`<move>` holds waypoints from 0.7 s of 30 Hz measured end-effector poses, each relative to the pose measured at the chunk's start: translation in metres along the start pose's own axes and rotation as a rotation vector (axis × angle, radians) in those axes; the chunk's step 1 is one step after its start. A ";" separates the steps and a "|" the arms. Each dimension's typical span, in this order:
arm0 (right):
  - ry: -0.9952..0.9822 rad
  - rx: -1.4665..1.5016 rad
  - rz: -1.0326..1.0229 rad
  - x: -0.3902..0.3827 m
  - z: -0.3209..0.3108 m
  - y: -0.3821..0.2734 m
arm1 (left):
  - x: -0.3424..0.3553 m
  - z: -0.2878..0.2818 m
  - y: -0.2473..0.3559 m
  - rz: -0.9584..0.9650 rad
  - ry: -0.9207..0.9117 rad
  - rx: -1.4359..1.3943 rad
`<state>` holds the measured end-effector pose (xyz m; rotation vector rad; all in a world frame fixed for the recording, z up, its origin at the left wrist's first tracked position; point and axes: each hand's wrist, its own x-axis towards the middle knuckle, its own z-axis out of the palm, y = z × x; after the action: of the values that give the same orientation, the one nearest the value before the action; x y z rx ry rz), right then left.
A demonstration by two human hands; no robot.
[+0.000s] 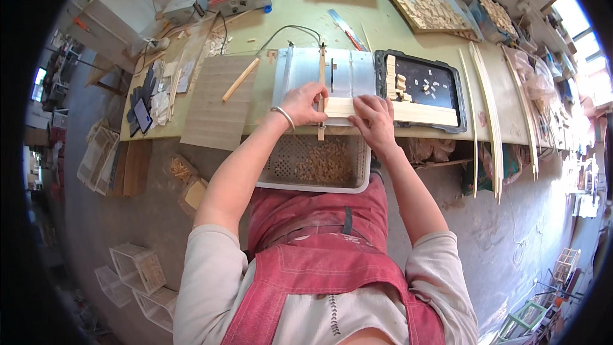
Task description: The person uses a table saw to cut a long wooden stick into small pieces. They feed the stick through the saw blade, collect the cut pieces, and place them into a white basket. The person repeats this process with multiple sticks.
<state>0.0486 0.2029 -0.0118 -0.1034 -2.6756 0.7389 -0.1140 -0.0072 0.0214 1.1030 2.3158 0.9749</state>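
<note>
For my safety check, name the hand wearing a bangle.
The left hand: a pale bangle circles its wrist, while the right hand, on the wood strips, has a bare wrist.

1 fisheye view (head-worn) looks steeply down over the nearby workbench.

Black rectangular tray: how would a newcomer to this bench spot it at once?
On the pale green workbench, find the flat silvery metal plate. The black tray lies directly right of it, holding small wooden blocks, with long pale wooden strips along its near side. Its dark colour and raised rim set it apart from the bright plate.
</note>
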 end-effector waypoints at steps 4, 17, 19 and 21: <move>0.028 -0.005 -0.016 0.007 0.003 0.001 | 0.005 0.002 -0.007 0.006 0.028 -0.011; 0.076 -0.016 -0.024 0.037 0.013 0.016 | 0.030 -0.005 -0.014 -0.041 0.085 -0.047; 0.087 -0.019 -0.027 0.042 0.014 0.017 | 0.035 -0.006 -0.017 -0.044 0.090 -0.049; 0.073 -0.011 -0.020 0.048 0.013 0.018 | 0.039 -0.006 -0.023 -0.036 0.102 -0.049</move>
<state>-0.0010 0.2202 -0.0164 -0.1037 -2.6074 0.7011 -0.1530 0.0112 0.0065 1.0107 2.3702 1.0913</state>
